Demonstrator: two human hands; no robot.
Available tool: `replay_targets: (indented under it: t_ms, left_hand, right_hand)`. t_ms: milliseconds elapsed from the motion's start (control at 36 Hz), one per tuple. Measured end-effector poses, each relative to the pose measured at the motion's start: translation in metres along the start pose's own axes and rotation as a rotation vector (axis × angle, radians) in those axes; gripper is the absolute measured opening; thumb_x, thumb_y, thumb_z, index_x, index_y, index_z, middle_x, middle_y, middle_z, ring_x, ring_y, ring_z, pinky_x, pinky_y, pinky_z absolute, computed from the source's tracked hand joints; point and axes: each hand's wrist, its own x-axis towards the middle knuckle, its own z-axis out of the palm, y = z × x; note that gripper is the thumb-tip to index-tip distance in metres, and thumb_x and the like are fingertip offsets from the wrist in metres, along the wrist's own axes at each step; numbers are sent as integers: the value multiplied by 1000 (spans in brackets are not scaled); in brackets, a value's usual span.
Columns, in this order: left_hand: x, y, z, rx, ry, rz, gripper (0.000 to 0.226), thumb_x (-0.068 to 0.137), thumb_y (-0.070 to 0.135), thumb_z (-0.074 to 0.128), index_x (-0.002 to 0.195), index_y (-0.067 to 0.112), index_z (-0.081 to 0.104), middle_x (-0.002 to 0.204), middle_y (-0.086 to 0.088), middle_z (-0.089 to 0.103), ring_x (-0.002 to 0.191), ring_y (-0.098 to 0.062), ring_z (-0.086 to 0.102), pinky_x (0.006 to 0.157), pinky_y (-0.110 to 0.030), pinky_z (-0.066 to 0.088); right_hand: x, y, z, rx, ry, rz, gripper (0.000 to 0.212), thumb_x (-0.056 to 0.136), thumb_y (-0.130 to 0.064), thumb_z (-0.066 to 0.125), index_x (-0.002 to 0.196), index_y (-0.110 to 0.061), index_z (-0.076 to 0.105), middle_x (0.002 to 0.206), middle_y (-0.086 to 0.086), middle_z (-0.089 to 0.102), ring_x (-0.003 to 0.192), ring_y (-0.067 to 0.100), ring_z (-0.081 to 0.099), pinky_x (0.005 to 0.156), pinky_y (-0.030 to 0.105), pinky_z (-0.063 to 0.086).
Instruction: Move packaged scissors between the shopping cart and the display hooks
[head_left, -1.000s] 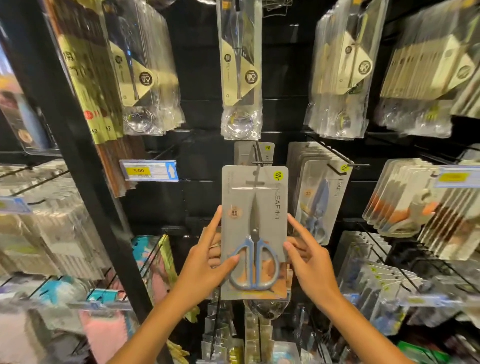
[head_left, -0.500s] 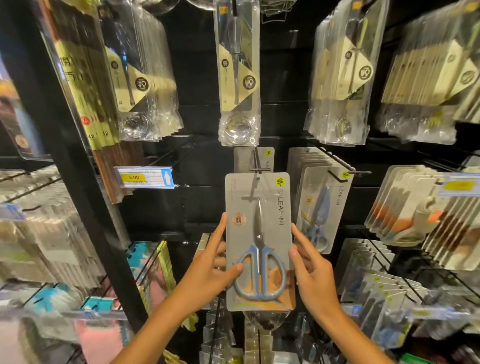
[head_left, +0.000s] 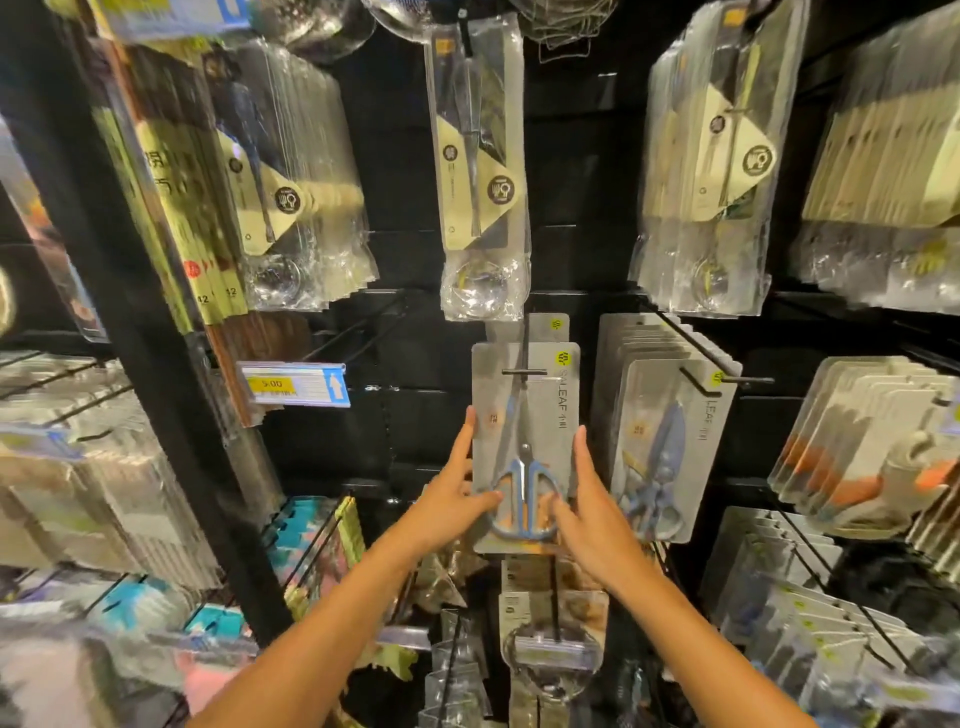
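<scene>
A grey card pack of blue-handled scissors (head_left: 524, 405) hangs upright on a black display hook (head_left: 524, 372) in the middle of the rack, the hook's tip showing through the card's top slot. My left hand (head_left: 451, 499) holds the pack's left edge, thumb on the front by the handles. My right hand (head_left: 587, 504) holds the right edge the same way. Another card sits behind it on the same hook. The shopping cart is out of view.
A stack of packaged grey shears (head_left: 665, 441) hangs on the hook to the right. Bagged ladles and utensils (head_left: 480, 171) hang above. A yellow price tag (head_left: 293, 385) juts out at left. A black upright post (head_left: 156, 364) divides the shelves.
The scissors pack has slid further back along the hook, toward the rack. Both hands moved forward and up with it. The view has shifted slightly downward.
</scene>
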Motion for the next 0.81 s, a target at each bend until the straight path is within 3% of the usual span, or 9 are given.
replay_targets:
  t_ms: [83, 250, 333, 389, 500, 556, 611, 694, 806]
  left_hand:
    - [20, 4, -5, 17, 20, -70, 108, 94, 18, 70, 154, 53, -12, 125, 16, 57, 110, -4, 65, 102, -37, 53]
    - [47, 5, -3, 8, 74, -83, 105, 92, 3, 69, 155, 44, -4, 123, 7, 59, 97, 1, 68, 74, -10, 54]
    - [54, 1, 2, 18, 88, -95, 106, 93, -2, 66, 153, 48, -5, 139, -4, 57, 117, -6, 64, 95, -23, 55]
    - [54, 1, 7, 56, 92, -123, 108, 92, -4, 66, 155, 45, -7, 153, -2, 44, 135, -17, 52, 110, -32, 47]
    - [40, -7, 19, 140, 125, -132, 83, 94, 2, 67, 142, 43, 12, 126, 33, 38, 109, 16, 48, 85, 4, 38]
    - [25, -21, 23, 208, 133, -153, 82, 97, 9, 64, 156, 34, 13, 150, 19, 35, 134, 0, 43, 94, -1, 29]
    - [7, -34, 24, 314, 137, -169, 85, 99, 19, 63, 162, 28, 6, 164, 3, 23, 152, -15, 20, 109, -14, 22]
    - [-26, -57, 21, 452, 137, -71, 77, 100, 21, 62, 160, 28, 14, 167, 4, 16, 156, -16, 10, 125, -30, 14]
    - [-78, -75, 11, 539, 172, 20, 75, 99, 25, 61, 157, 37, 14, 159, 18, 12, 148, 1, 10, 121, -18, 10]
  right_hand:
    - [20, 3, 1, -22, -13, 23, 88, 105, -30, 43, 146, -49, -32, 168, -1, 15, 115, 38, 62, 95, 53, 54]
    - [54, 13, 8, 30, -48, 109, 87, 103, -29, 43, 149, -47, -28, 163, 4, 27, 110, 38, 63, 92, 56, 54]
    - [61, 17, 16, 49, -11, 158, 89, 101, -27, 48, 153, -42, -22, 158, 13, 31, 108, 35, 63, 85, 46, 54]
    - [62, 24, 23, 73, 31, 154, 92, 99, -31, 54, 154, -42, -19, 157, 14, 30, 125, 34, 52, 93, 42, 49]
    - [51, 46, 38, 10, -50, 173, 103, 93, -44, 65, 158, -35, -15, 167, 6, 4, 152, 31, 16, 117, 44, 29]
    - [38, 54, 45, -38, -138, 193, 101, 92, -46, 65, 159, -33, -9, 168, 3, -3, 154, 29, 7, 121, 45, 22]
    - [24, 57, 53, -75, -203, 172, 92, 93, -46, 64, 160, -29, 2, 168, 3, 2, 155, 26, 7, 122, 42, 20]
    - [3, 51, 63, -101, -313, 101, 78, 96, -43, 61, 159, -24, 19, 166, 1, 18, 153, 19, 16, 121, 32, 21]
    - [-26, 27, 80, -120, -390, -16, 62, 97, -38, 62, 152, -29, 35, 159, -7, 33, 148, 14, 30, 113, 19, 26]
